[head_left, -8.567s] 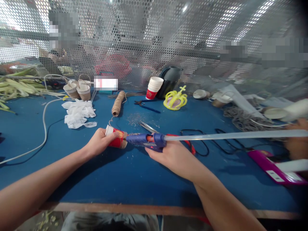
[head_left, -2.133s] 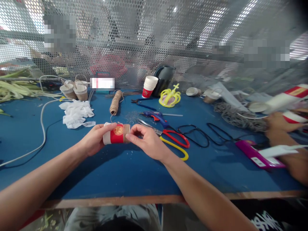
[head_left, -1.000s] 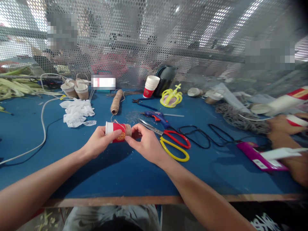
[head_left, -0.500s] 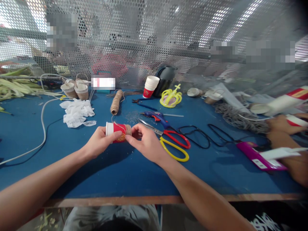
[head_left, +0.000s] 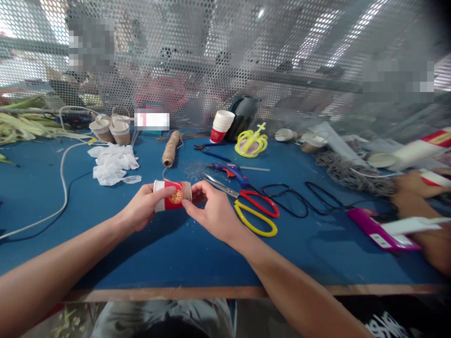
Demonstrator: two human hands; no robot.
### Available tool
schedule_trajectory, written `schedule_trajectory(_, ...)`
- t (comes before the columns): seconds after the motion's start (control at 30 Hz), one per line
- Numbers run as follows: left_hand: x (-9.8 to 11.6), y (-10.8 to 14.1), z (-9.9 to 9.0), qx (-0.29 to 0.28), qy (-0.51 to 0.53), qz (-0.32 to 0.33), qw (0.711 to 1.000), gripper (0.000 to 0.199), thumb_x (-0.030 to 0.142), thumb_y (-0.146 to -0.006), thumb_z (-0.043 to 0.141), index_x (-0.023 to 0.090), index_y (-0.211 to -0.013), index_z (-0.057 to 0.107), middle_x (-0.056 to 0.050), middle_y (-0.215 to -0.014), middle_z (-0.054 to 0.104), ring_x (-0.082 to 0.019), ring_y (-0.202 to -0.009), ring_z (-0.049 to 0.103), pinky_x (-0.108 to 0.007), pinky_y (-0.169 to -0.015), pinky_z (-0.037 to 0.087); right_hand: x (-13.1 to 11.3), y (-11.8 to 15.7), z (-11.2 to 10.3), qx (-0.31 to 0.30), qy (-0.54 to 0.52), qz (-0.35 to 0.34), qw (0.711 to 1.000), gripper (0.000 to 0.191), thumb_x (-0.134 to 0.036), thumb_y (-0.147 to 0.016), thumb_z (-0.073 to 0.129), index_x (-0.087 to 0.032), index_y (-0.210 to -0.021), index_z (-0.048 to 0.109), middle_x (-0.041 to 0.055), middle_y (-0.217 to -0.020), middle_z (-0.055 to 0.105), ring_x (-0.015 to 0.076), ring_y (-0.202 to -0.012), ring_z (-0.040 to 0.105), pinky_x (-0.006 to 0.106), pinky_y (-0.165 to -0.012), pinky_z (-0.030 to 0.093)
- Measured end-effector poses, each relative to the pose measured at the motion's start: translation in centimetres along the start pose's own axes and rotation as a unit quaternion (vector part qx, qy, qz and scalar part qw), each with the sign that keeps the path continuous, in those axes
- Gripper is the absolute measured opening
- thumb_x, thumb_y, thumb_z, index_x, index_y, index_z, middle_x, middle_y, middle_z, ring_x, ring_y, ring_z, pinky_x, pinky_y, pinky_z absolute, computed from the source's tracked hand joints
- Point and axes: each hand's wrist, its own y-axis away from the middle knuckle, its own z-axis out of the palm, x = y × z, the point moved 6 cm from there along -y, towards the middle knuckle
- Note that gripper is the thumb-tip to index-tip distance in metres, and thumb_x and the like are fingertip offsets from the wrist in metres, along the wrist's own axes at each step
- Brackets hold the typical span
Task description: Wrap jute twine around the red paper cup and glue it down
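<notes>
A red and white paper cup lies sideways between my hands, its gold emblem toward me. Brown twine is wound round its right end, and a strand runs back to the twine spool behind it. My left hand is closed round the white end, thumb along the red side. My right hand grips the twine-wrapped end with thumb and fingers; some fingertips are hidden behind the cup. Just right of that hand lie scissors with one red and one yellow handle. A blue glue gun rests beyond them.
White gloves and twine-wrapped cups are at left. Pliers, stacked cups, a yellow crown and a dark jug stand behind. At right are a purple power strip, grey cord and another person's arm.
The cup has rolled in my hands, bringing its gold emblem up into fuller view. It has shifted very slightly left, and my left thumb sits higher on it.
</notes>
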Motion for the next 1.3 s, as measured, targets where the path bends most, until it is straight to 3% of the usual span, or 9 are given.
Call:
schedule_trajectory(0.2, 0.1, 0.0, 0.1, -0.009, -0.015, 0.022, 1.0, 0.02, 0.031, -0.063, 0.07, 0.012, -0.069, 0.068, 0.0, -0.06, 0.066, -0.008, -0.05, 0.054, -0.018, -0.049, 0.038, -0.1, 0.1, -0.1, -0.002, 0.006, 0.014, 1.0, 0.011, -0.024, -0.068, 0.057, -0.019, -0.074, 0.049, 0.0017, -0.071, 0.059, 0.0138, -0.064, 0.055, 0.029, -0.064, 0.046)
schedule_trajectory(0.5, 1.5, 0.7, 0.7, -0.049, -0.159, 0.116, 0.979, 0.019, 0.03, -0.066, 0.066, 0.012, -0.069, 0.07, 0.0, -0.062, 0.066, -0.009, -0.054, 0.052, -0.018, -0.055, 0.04, 1.5, -0.6, -0.1, -0.033, -0.167, 0.121, 0.978, 0.02, -0.036, -0.074, 0.054, -0.018, -0.073, 0.048, -0.0032, -0.063, 0.05, 0.0098, -0.058, 0.047, 0.025, -0.058, 0.04)
schedule_trajectory(0.6, 1.5, 0.7, 0.8, -0.057, -0.185, 0.107, 0.975, 0.024, 0.035, -0.067, 0.065, 0.012, -0.063, 0.068, 0.001, -0.054, 0.063, -0.008, -0.049, 0.048, -0.019, -0.05, 0.038, 1.8, -0.5, 0.1, -0.044, -0.191, 0.131, 0.972, 0.019, -0.034, -0.074, 0.054, -0.017, -0.071, 0.047, -0.0039, -0.061, 0.049, 0.0094, -0.057, 0.046, 0.025, -0.058, 0.039)
schedule_trajectory(0.9, 0.8, -0.4, -0.4, -0.016, -0.114, 0.056, 0.992, 0.03, 0.04, -0.06, 0.07, 0.01, -0.065, 0.065, -0.001, -0.056, 0.063, -0.009, -0.049, 0.049, -0.02, -0.051, 0.037, 1.1, -0.6, 0.0, -0.088, -0.091, 0.094, 0.988, 0.013, -0.028, -0.073, 0.056, -0.017, -0.069, 0.05, -0.0034, -0.06, 0.05, 0.0093, -0.055, 0.046, 0.024, -0.055, 0.038)
schedule_trajectory(0.97, 0.8, -0.5, -0.5, -0.014, -0.126, 0.058, 0.99, 0.03, 0.04, -0.06, 0.07, 0.011, -0.067, 0.066, -0.002, -0.058, 0.064, -0.009, -0.05, 0.05, -0.021, -0.053, 0.038, 1.6, -1.2, -1.0, -0.068, -0.088, 0.09, 0.99, 0.008, -0.024, -0.074, 0.054, -0.016, -0.074, 0.054, -0.0005, -0.065, 0.056, 0.0111, -0.061, 0.052, 0.025, -0.059, 0.042)
schedule_trajectory(1.1, 0.7, -0.6, -0.5, -0.015, -0.159, 0.049, 0.986, 0.031, 0.041, -0.061, 0.068, 0.011, -0.066, 0.066, -0.001, -0.058, 0.064, -0.01, -0.051, 0.05, -0.021, -0.052, 0.037, 3.1, -3.3, -5.6, 0.063, -0.049, 0.1, 0.992, 0.014, -0.013, -0.074, 0.044, -0.015, -0.08, 0.057, 0.0014, -0.066, 0.06, 0.011, -0.059, 0.055, 0.023, -0.056, 0.043)
schedule_trajectory(1.17, 0.6, -0.6, -0.6, -0.02, -0.177, 0.048, 0.983, 0.03, 0.041, -0.061, 0.068, 0.011, -0.066, 0.065, -0.002, -0.057, 0.063, -0.01, -0.051, 0.05, -0.022, -0.053, 0.037, 4.1, -4.3, -8.3, 0.114, 0.038, 0.121, 0.985, 0.02, -0.013, -0.078, 0.038, -0.015, -0.086, 0.057, 0.002, -0.067, 0.061, 0.0108, -0.057, 0.056, 0.023, -0.056, 0.044)
schedule_trajectory(1.23, 0.5, -0.6, -0.7, -0.024, -0.194, 0.047, 0.98, 0.029, 0.039, -0.061, 0.068, 0.011, -0.065, 0.065, -0.001, -0.056, 0.062, -0.011, -0.051, 0.05, -0.022, -0.053, 0.037, 5.6, -5.2, -10.4, 0.115, 0.21, 0.167, 0.957, 0.025, -0.021, -0.084, 0.034, -0.016, -0.091, 0.058, 0.0025, -0.066, 0.063, 0.0127, -0.06, 0.058, 0.024, -0.06, 0.044)
schedule_trajectory(1.3, 0.4, -0.7, -0.8, -0.024, -0.204, 0.047, 0.978, 0.028, 0.039, -0.061, 0.068, 0.011, -0.065, 0.065, -0.001, -0.056, 0.062, -0.011, -0.051, 0.051, -0.022, -0.052, 0.037, 7.3, -5.7, -11.7, 0.102, 0.267, 0.203, 0.936, 0.022, -0.025, -0.082, 0.041, -0.016, -0.076, 0.061, 0.006, -0.065, 0.064, 0.0178, -0.069, 0.061, 0.027, -0.065, 0.043)
